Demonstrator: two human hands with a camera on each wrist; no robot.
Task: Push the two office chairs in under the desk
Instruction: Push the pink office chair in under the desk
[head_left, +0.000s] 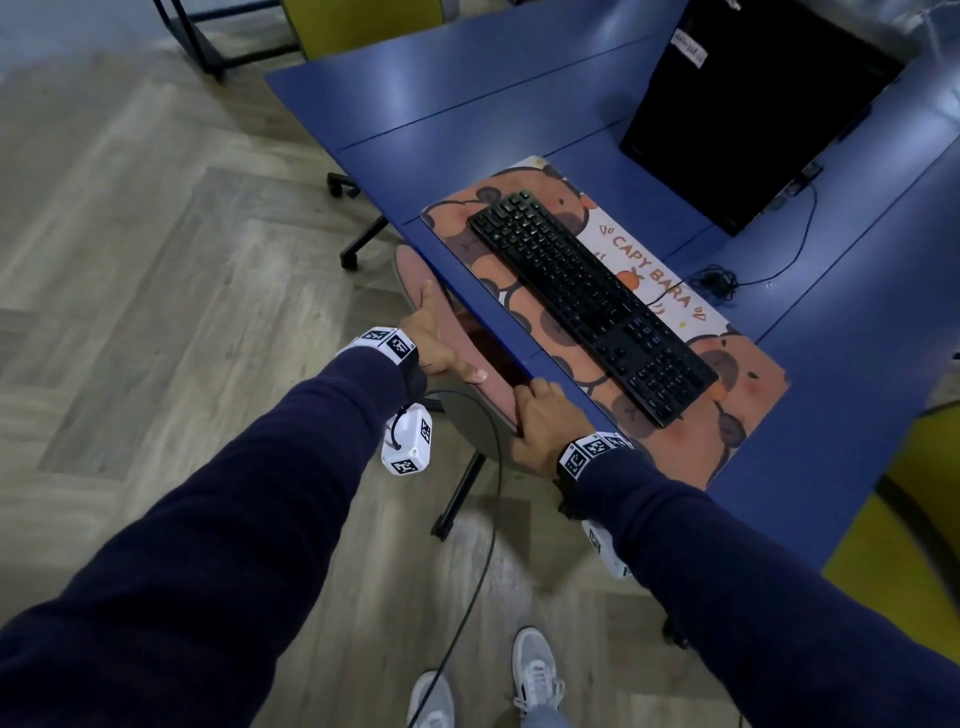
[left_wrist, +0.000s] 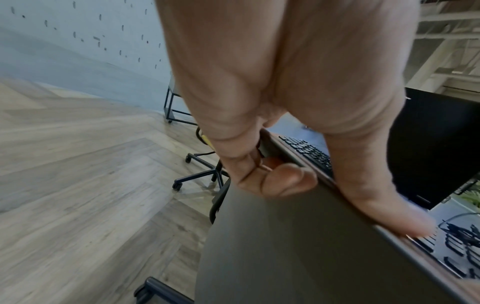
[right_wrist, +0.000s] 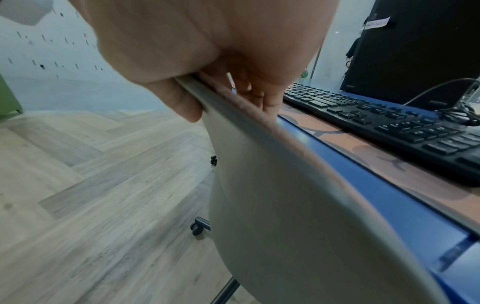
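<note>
An office chair with a pink-fronted, grey-backed backrest (head_left: 414, 270) stands tight against the front edge of the blue desk (head_left: 519, 104), its seat hidden under the top. My left hand (head_left: 441, 345) holds the backrest's top edge (left_wrist: 285, 257), with my left hand (left_wrist: 272, 179) curling its fingers at the rim and laying the thumb along it. My right hand (head_left: 535, 415) grips the same edge further right. In the right wrist view my right hand (right_wrist: 221, 98) has its thumb behind the grey shell (right_wrist: 285, 205) and its fingers over the front. A yellow chair (head_left: 904, 561) shows at the right edge.
On the desk lie a black keyboard (head_left: 587, 296), a patterned desk mat (head_left: 737, 364), a black computer case (head_left: 737, 104) and a cable. The chair's black legs and castors (head_left: 358, 244) stick out over the wooden floor. Another yellow seat (head_left: 358, 21) stands beyond the desk.
</note>
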